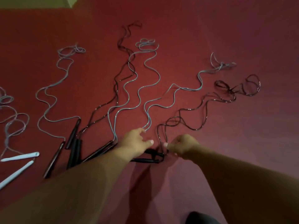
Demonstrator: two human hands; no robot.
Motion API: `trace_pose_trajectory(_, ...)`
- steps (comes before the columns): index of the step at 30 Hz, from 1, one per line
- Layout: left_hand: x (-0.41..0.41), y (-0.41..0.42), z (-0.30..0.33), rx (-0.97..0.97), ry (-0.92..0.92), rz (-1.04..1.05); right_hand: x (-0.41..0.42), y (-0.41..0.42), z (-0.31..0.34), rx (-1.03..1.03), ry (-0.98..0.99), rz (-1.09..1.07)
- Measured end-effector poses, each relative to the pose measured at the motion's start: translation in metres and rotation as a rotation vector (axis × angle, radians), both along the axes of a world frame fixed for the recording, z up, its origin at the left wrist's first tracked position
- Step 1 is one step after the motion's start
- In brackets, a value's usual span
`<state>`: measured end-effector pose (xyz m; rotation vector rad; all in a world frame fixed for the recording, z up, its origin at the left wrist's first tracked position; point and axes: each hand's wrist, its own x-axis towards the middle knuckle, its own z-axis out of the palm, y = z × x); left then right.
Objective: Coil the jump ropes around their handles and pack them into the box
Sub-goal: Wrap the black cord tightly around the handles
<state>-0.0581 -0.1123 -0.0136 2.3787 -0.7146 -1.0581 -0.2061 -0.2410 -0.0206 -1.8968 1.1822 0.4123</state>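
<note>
**Jump ropes lie spread out, and both hands reach for the black one**

Jump ropes (pixel 140 88) lie in wavy lines on the red floor (pixel 242 38), each one stretched away from me. I think they are laid out like this so that they do not tangle and I can take them one at a time. Most handles point back at me, so they are easy to reach.

My two hands are at the black rope (pixel 194 113) on the right side. Its black handles (pixel 150 156) lie on the floor between my hands, one just beside the other. My right hand (pixel 182 146) has its fingers curled, and it seems to pinch the thin cord just above the handles. I guess it holds the cord there to begin winding it round the handles. My left hand (pixel 137 141) is spread out with loose fingers. Its fingertips are at the near end of a blue rope (pixel 161 101), but I cannot tell if they touch it or grip anything.

More black handles (pixel 72 143) lie to the left, and two white handles (pixel 19 160) sit at the left edge.

I see no box here. My left arm covers part of some handles. The picture is dim and blurry. The leftmost rope is cut off, and a dark thing at the bottom edge is too cut off to name.
</note>
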Motion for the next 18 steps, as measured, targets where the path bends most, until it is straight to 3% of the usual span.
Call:
trace_pose_trajectory(4,-0.012,0.007,-0.045,0.125,-0.245,-0.354,-0.007,0.002,-0.050,0.089,-0.006,-0.334)
trace_pose_trajectory(7,-0.022,0.014,-0.060,0.135,-0.426,-0.601,-0.017,0.005,-0.077,0.051,0.019,-0.352)
trace_pose_trajectory(12,-0.007,0.012,-0.094,-0.004,-0.554,-0.698,0.001,-0.007,-0.095,-0.067,-0.122,-0.445)
trace_pose_trajectory(18,0.000,-0.001,-0.099,-0.089,-0.431,-0.689,0.032,-0.009,-0.096,-0.103,-0.147,-0.566)
